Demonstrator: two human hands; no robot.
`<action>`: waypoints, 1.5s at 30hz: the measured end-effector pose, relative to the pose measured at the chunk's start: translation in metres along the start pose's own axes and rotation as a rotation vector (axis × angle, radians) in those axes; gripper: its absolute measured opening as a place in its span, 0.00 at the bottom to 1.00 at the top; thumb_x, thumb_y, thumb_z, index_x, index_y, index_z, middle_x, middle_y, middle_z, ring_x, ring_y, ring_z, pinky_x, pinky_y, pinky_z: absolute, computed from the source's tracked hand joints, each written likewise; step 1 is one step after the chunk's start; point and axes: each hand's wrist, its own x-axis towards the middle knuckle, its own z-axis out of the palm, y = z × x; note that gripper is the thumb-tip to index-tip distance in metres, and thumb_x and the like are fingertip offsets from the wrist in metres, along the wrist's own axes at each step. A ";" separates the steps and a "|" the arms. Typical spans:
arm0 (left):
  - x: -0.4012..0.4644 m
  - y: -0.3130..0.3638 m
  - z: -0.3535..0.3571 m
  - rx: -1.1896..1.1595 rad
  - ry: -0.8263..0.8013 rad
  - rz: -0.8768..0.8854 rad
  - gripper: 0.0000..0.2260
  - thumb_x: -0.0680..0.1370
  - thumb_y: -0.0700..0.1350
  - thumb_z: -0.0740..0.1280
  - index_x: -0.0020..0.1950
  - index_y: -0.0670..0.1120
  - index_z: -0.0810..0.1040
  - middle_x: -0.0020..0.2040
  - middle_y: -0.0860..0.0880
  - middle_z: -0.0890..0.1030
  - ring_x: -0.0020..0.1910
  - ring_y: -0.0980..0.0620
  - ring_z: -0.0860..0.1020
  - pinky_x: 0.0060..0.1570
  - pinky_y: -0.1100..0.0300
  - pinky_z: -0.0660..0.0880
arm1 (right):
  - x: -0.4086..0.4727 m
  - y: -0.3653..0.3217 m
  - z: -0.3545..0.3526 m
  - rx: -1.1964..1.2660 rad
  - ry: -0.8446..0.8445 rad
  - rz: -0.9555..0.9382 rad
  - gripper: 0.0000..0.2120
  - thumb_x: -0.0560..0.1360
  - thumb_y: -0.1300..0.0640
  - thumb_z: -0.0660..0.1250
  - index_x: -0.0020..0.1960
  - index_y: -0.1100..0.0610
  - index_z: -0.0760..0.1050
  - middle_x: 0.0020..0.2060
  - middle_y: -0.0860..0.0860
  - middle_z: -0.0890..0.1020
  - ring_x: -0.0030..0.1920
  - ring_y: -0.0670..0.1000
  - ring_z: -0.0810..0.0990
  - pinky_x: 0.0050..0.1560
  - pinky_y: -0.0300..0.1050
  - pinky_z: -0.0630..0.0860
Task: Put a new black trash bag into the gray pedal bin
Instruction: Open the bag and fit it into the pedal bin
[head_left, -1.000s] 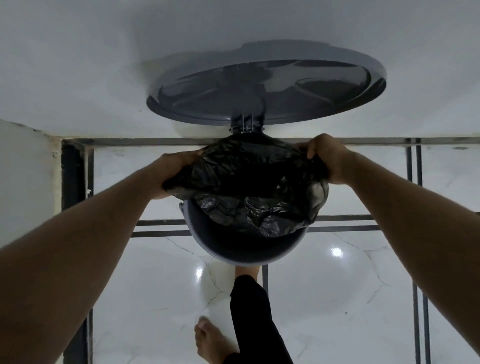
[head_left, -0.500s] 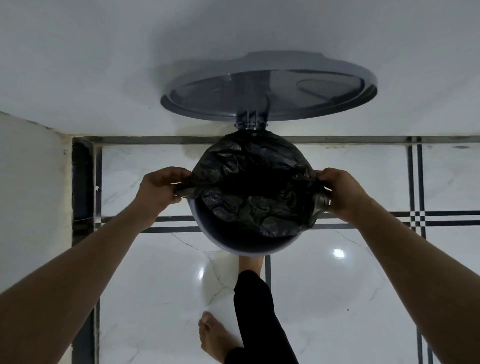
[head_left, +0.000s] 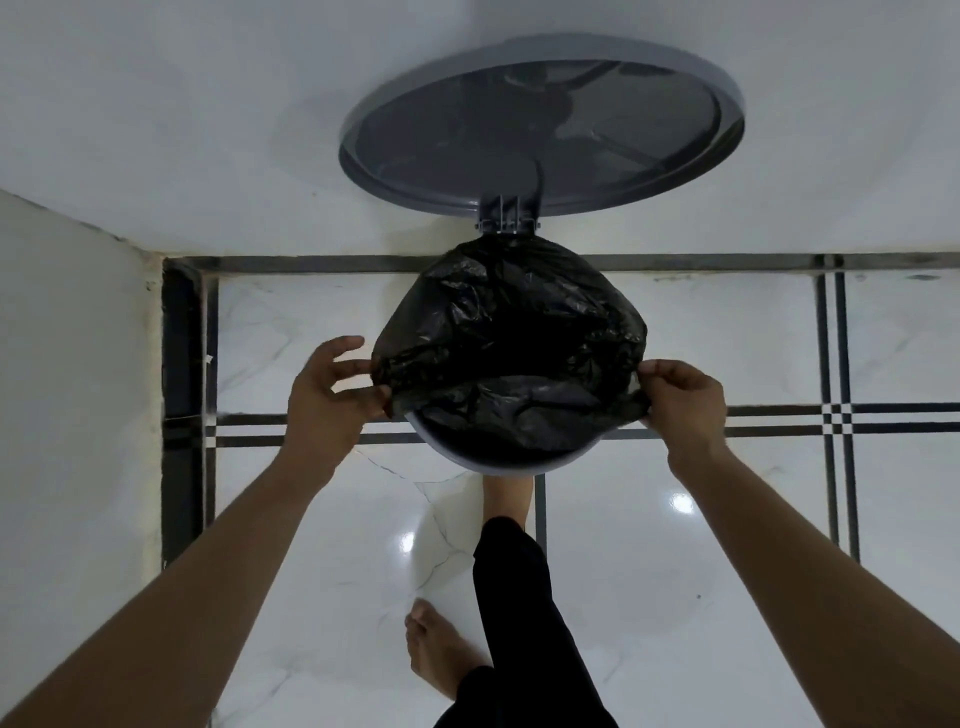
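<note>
At the foot of the white wall (head_left: 208, 104), we see the gray pedal bin (head_left: 506, 464) standing on the marble floor (head_left: 675, 571), its lid (head_left: 540, 124) swung up and leaning back toward the wall. The black trash bag (head_left: 511, 343) is draped over the bin's mouth; its edge is pulled over the far and side parts of the rim, while the near part of the gray rim is bare. Our left hand (head_left: 324, 395) pinches the bag's edge at the left side of the rim between thumb and lower fingers, its upper fingers spread loose. Our right hand (head_left: 685, 397) pinches the bag's edge at the right side, fingers curled round the film. One bare foot (head_left: 506, 501) reaches under the bin's front, where the pedal is hidden; the other foot (head_left: 441, 652) stands flat on the floor nearby.
</note>
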 end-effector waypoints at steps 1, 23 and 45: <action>-0.002 -0.005 0.001 0.108 0.047 0.085 0.22 0.71 0.25 0.72 0.58 0.48 0.78 0.50 0.45 0.84 0.39 0.42 0.85 0.42 0.49 0.83 | -0.003 0.000 -0.002 -0.013 -0.045 0.018 0.09 0.75 0.61 0.66 0.43 0.51 0.84 0.38 0.50 0.84 0.40 0.52 0.81 0.42 0.47 0.80; -0.073 -0.063 0.047 0.267 0.124 0.172 0.43 0.68 0.32 0.79 0.78 0.52 0.67 0.63 0.50 0.78 0.51 0.53 0.83 0.41 0.66 0.81 | -0.028 0.036 0.005 -0.142 -0.006 0.049 0.05 0.73 0.65 0.71 0.45 0.57 0.82 0.42 0.54 0.88 0.46 0.54 0.88 0.47 0.47 0.86; -0.023 -0.032 0.022 -0.402 -0.013 -0.490 0.15 0.82 0.57 0.67 0.49 0.45 0.76 0.39 0.45 0.85 0.40 0.48 0.86 0.53 0.51 0.82 | -0.006 0.018 -0.006 0.253 -0.232 0.208 0.09 0.79 0.52 0.68 0.58 0.54 0.79 0.47 0.50 0.87 0.49 0.52 0.85 0.56 0.50 0.79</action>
